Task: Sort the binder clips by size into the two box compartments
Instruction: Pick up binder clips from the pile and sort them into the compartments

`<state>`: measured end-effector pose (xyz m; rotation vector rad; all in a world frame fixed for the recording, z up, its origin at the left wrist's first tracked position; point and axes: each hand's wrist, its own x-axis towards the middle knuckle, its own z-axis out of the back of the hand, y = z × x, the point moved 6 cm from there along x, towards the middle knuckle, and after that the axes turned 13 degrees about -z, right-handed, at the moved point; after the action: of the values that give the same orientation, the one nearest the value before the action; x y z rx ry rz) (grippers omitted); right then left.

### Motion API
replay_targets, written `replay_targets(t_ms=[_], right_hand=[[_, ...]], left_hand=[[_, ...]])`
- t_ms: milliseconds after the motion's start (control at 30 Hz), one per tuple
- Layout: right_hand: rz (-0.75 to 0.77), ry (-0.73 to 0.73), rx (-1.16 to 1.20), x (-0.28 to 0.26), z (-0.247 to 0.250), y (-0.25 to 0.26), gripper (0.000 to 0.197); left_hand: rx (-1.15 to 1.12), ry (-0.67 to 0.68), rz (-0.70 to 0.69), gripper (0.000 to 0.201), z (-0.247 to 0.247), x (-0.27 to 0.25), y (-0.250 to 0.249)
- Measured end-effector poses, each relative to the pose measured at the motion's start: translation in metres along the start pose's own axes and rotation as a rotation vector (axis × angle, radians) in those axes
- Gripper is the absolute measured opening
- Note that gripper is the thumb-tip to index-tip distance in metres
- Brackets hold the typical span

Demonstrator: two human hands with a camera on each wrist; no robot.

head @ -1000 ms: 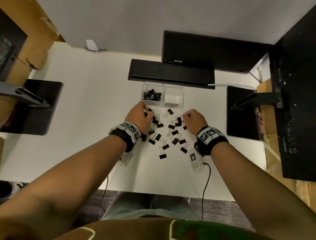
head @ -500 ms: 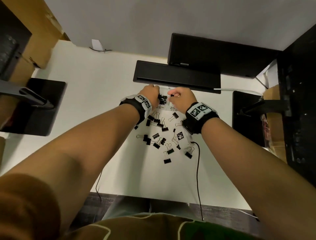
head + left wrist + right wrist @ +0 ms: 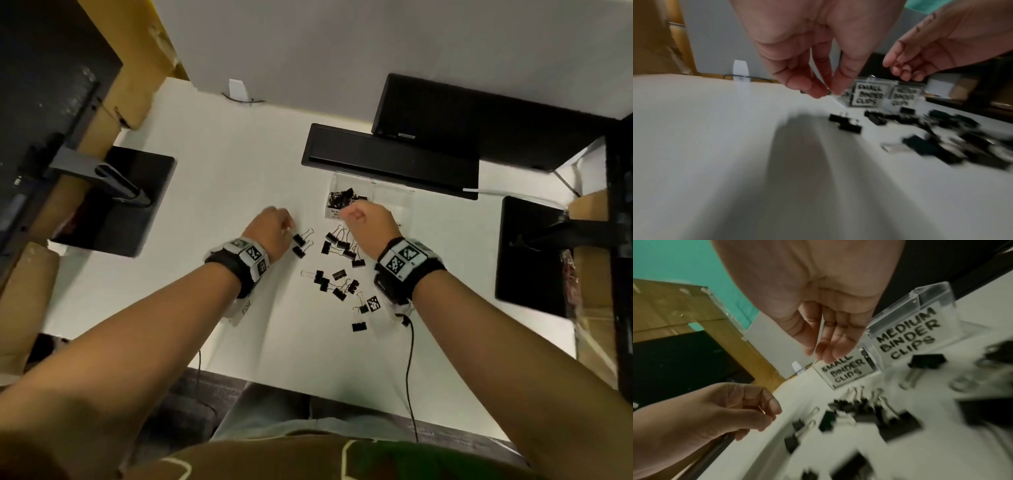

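Note:
A clear two-compartment box (image 3: 394,187) stands behind the pile, labelled SMALL BINDER CLIPS (image 3: 844,371) and MEDIUM BINDER CLIPS (image 3: 906,335). Its small compartment (image 3: 342,202) holds several black clips. Several loose black binder clips (image 3: 339,274) lie scattered on the white table (image 3: 222,192). My left hand (image 3: 287,226) hovers left of the pile, just beside two clips (image 3: 298,246). Its fingertips (image 3: 838,91) are drawn together, and nothing shows between them. My right hand (image 3: 346,215) hangs in front of the box with relaxed, empty fingers (image 3: 834,353); it hides much of the medium compartment.
A long black bar (image 3: 390,164) lies right behind the box, with a black monitor (image 3: 479,116) beyond it. Black monitor-stand bases sit at the left (image 3: 113,205) and right (image 3: 534,253). Wrist cables (image 3: 409,359) trail over the table's front edge.
Both hands have pulled back from over the box. The left hand swung left and down beside the pile; the right drew back just in front of the box. Neither holds a clip now.

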<state>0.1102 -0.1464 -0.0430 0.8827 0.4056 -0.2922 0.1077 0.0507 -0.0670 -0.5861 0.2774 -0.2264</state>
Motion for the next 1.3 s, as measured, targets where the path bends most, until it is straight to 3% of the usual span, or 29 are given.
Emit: replay_targets(t_ms=[167, 333, 500, 667, 800, 1000, 1133, 1200, 1300], right_hand=[[-0.051, 0.125, -0.164, -0.038, -0.020, -0.048, 0.023], [0.071, 0.154, -0.378, -0.059, -0.039, -0.080, 0.033], [-0.003, 0.027, -0.308, -0.050, -0.026, -0.088, 0.018], [-0.040, -0.031, -0.207, -0.047, -0.007, -0.094, 0.011], [-0.148, -0.106, 0.036, -0.047, 0.019, -0.103, 0.013], [-0.306, -0.036, 0.418, -0.050, 0.045, -0.129, 0.024], [-0.442, -0.022, 0.700, -0.054, 0.055, -0.143, 0.022], [-0.478, -0.016, 0.671, -0.059, 0.055, -0.150, 0.012], [-0.463, -0.019, 0.412, -0.069, 0.050, -0.161, 0.008]], left_hand=[[-0.008, 0.187, -0.144, 0.011, -0.053, -0.045, -0.025], [0.019, 0.298, -0.219, 0.030, -0.092, -0.062, -0.045], [0.040, 0.241, -0.177, 0.028, -0.090, -0.049, -0.043], [0.074, 0.223, -0.251, 0.026, -0.092, -0.048, -0.062], [0.086, 0.230, -0.231, 0.031, -0.101, -0.048, -0.077], [0.113, 0.268, -0.202, 0.025, -0.113, -0.047, -0.083], [0.090, 0.226, -0.210, 0.024, -0.110, -0.046, -0.084], [0.069, 0.212, -0.233, 0.030, -0.109, -0.047, -0.087], [0.043, 0.256, -0.322, 0.029, -0.114, -0.052, -0.096]])
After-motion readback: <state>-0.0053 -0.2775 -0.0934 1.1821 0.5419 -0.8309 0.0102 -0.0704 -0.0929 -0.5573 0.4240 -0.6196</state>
